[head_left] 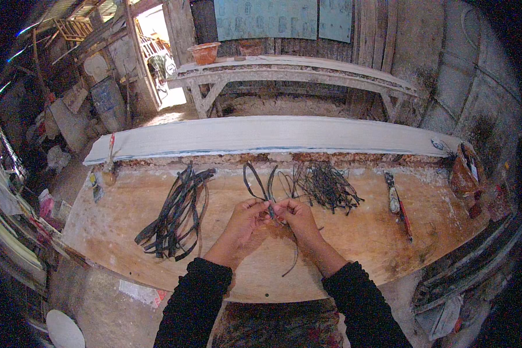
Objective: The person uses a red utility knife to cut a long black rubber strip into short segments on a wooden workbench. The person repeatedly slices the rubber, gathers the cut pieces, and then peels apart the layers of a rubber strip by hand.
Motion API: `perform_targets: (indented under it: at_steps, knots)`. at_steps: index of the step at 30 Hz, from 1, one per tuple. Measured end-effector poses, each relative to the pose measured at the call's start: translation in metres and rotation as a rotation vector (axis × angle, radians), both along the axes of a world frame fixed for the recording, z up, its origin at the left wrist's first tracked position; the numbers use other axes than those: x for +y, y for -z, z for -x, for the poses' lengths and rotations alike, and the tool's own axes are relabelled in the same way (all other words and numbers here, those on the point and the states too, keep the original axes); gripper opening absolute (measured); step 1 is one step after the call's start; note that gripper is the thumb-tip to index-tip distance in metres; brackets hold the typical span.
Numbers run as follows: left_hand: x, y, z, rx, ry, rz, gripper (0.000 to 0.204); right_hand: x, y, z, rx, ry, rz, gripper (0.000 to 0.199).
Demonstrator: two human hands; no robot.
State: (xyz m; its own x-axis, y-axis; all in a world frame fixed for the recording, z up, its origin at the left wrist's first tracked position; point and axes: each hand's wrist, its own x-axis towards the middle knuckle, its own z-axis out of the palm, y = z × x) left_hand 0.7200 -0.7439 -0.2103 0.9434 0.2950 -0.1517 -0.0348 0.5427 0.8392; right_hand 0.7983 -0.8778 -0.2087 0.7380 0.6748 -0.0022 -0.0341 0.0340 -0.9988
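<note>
On a worn wooden workbench (pixel 354 243), two hands pinch one dark strip.

At far left lies a bundle of dark flat strips (pixel 177 214). Next, the left hand (pixel 246 217) and right hand (pixel 296 216) meet at the bench's middle, fingers closed on a thin dark strip (pixel 267 194) that loops up beyond the fingertips and trails down below the right wrist. Just right of the loop sits a tangle of thin dark strands (pixel 327 185); farther right lies a red-handled tool (pixel 399 204).
</note>
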Motion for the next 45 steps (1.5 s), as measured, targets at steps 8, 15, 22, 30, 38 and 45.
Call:
perform_targets:
  at_steps: [8, 15, 22, 30, 38, 45]
  knots:
    - [0.0, 0.004, 0.0, -0.027, 0.014, 0.04, 0.014, -0.003, -0.006, 0.004, 0.117, -0.069, -0.083, 0.014]
    - [0.001, 0.001, -0.001, -0.016, 0.049, 0.022, 0.014, -0.001, -0.004, 0.004, 0.099, -0.043, -0.094, 0.011]
    - [0.0, -0.002, 0.0, -0.011, 0.055, -0.008, 0.014, -0.002, -0.01, 0.006, 0.108, -0.047, -0.125, 0.009]
    - [-0.002, -0.005, 0.001, 0.026, 0.059, -0.074, 0.012, -0.002, -0.002, 0.003, 0.036, 0.021, -0.071, 0.016]
    - [-0.023, 0.003, 0.011, 0.146, 0.324, -0.192, 0.008, 0.0, 0.002, -0.024, -0.461, 0.416, -0.101, 0.02]
    - [-0.025, -0.029, 0.017, 0.143, 0.437, -0.554, 0.006, -0.029, -0.004, -0.057, -0.316, 0.405, -0.106, 0.015]
